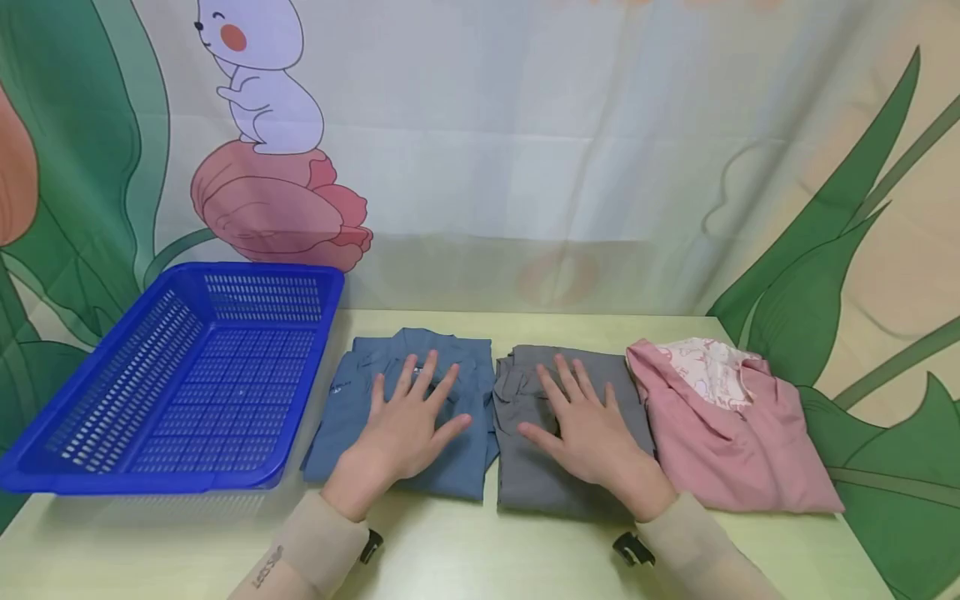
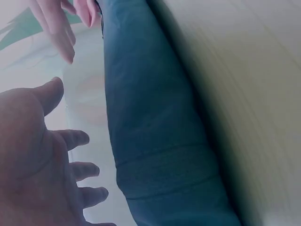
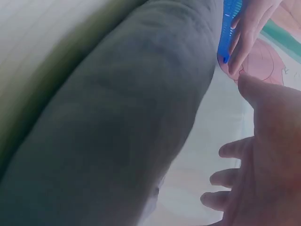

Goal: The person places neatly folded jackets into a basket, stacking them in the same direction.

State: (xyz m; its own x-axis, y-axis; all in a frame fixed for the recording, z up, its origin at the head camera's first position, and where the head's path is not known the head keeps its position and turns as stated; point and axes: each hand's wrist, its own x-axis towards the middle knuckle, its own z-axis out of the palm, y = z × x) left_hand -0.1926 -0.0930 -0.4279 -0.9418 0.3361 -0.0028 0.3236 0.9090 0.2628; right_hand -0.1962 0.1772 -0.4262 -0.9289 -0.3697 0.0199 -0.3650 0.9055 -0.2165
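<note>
Nearest the person, two beige sleeves extend onto the pale green table (image 1: 465,558). The left hand (image 1: 405,425) lies flat, fingers straight and spread, palm down on the folded blue garment (image 1: 390,442). The right hand (image 1: 588,429) lies flat in the same way, fingers straight and slightly spread, on the folded grey garment (image 1: 532,475). The two hands are apart, each pressing its own garment, neither gripping cloth. The blue and grey garments lie side by side, edges just touching between the hands. Right of the right hand, touching the grey garment, lies a folded pink garment (image 1: 727,450). Left of the left hand, just beside the blue garment, stands a blue perforated basket (image 1: 172,383). Beyond the hands hangs a printed curtain (image 1: 525,150)
</note>
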